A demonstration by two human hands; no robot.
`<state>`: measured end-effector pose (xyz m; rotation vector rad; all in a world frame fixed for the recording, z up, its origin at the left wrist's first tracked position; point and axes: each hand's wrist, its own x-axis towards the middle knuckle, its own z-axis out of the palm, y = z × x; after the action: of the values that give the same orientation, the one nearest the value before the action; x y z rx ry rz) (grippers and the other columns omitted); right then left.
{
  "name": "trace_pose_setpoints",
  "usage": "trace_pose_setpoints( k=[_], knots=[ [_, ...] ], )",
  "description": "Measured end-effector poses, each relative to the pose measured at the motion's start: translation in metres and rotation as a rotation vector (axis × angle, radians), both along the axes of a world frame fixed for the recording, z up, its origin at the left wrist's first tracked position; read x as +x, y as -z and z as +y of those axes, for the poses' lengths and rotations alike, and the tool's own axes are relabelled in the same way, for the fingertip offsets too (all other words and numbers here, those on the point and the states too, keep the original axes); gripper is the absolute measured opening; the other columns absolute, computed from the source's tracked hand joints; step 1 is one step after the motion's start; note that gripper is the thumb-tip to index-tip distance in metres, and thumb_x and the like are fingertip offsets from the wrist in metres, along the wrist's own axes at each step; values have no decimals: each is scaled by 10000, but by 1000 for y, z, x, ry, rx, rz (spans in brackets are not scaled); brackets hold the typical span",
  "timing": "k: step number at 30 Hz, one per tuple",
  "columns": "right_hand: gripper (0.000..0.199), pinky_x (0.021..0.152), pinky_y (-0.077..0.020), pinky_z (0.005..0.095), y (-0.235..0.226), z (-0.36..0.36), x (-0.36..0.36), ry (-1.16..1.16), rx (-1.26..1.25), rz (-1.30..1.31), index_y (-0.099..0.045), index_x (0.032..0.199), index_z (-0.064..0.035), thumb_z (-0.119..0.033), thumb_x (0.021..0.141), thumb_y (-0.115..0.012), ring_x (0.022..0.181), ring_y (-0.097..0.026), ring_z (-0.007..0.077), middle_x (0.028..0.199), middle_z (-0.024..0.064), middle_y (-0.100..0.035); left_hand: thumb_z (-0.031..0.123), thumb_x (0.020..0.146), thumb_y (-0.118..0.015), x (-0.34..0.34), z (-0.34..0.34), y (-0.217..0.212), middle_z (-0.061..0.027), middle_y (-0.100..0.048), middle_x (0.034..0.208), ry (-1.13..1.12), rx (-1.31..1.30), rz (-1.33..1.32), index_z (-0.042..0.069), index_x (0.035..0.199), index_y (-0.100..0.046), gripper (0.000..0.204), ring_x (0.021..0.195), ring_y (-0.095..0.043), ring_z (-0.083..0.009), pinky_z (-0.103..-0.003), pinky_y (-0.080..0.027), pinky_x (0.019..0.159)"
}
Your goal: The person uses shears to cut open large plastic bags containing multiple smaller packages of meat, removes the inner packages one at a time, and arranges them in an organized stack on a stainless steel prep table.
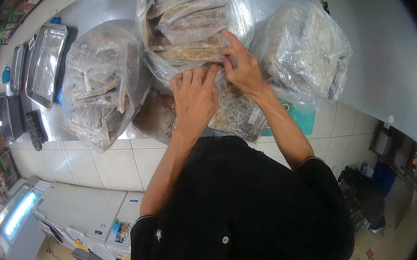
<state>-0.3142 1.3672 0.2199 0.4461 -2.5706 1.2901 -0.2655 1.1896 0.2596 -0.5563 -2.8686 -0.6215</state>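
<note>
A clear plastic bag [239, 12] stands open in front of me, filled with several long, frosty brown and yellowish packs [192, 27] laid side by side. My left hand [195, 98] curls its fingers over the bag's near rim, with the fingertips hidden in the folds. At the right end of the nearest pack [188, 56], my right hand [244, 70] pinches the bag's edge between thumb and bent fingers while its index finger sticks out. Beneath both hands lie flat, frosted dark packs in clear wrap [237, 109], partly covered by my wrists.
Full clear bags flank the middle one, a left bag [99, 85] and a right bag [304, 54]. Metal trays [48, 65] sit at the left of the steel table [99, 9]. A green mat [301, 117] shows beside my right forearm. A white chest freezer [81, 201] stands at lower left.
</note>
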Motion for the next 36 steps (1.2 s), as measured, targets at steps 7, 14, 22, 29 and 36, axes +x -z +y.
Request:
trace_pose_setpoints(
  k=[7, 14, 22, 29, 36],
  knots=[
    [704, 929, -581, 394, 5, -5, 2, 161, 79, 97, -445, 1530, -69, 86, 887, -685, 994, -754, 300, 1033, 143, -764, 218, 809, -740, -6, 9, -2, -97, -583, 1086, -57, -30, -42, 80, 1261, -660, 480, 1045, -556, -285, -465, -417, 912],
    [723, 983, -531, 462, -30, 6, 4, 26, -198, -385, -401, 1564, -139, 30, 916, -674, 1088, -706, 409, 1109, 186, -748, 248, 834, -766, -5, -5, -1, -118, -590, 1149, -21, 13, -20, 70, 1303, -665, 511, 1087, -556, -308, -443, -444, 874],
    [861, 865, -557, 448, -52, 6, -14, -60, 55, -506, -356, 1620, -169, 129, 856, -622, 900, -722, 376, 922, 197, -719, 245, 806, -753, -6, -3, -1, -98, -565, 1124, -16, 13, -9, 74, 1266, -654, 501, 1106, -549, -284, -432, -424, 842],
    [806, 771, -535, 410, -30, 7, -7, -65, -96, -447, -401, 1578, -154, 117, 843, -594, 800, -672, 324, 876, 153, -688, 217, 790, -816, -8, -10, -6, -89, -554, 1135, 17, 56, -137, 140, 1292, -683, 525, 1117, -528, -298, -448, -412, 888],
    [692, 721, -519, 311, -28, -10, 3, 123, -242, -380, -483, 1512, -138, 90, 873, -616, 779, -628, 164, 836, 70, -654, 207, 780, -815, -10, -11, -4, -77, -555, 1186, 30, 64, -158, 169, 1333, -665, 574, 1170, -525, -304, -464, -414, 928]
  ],
)
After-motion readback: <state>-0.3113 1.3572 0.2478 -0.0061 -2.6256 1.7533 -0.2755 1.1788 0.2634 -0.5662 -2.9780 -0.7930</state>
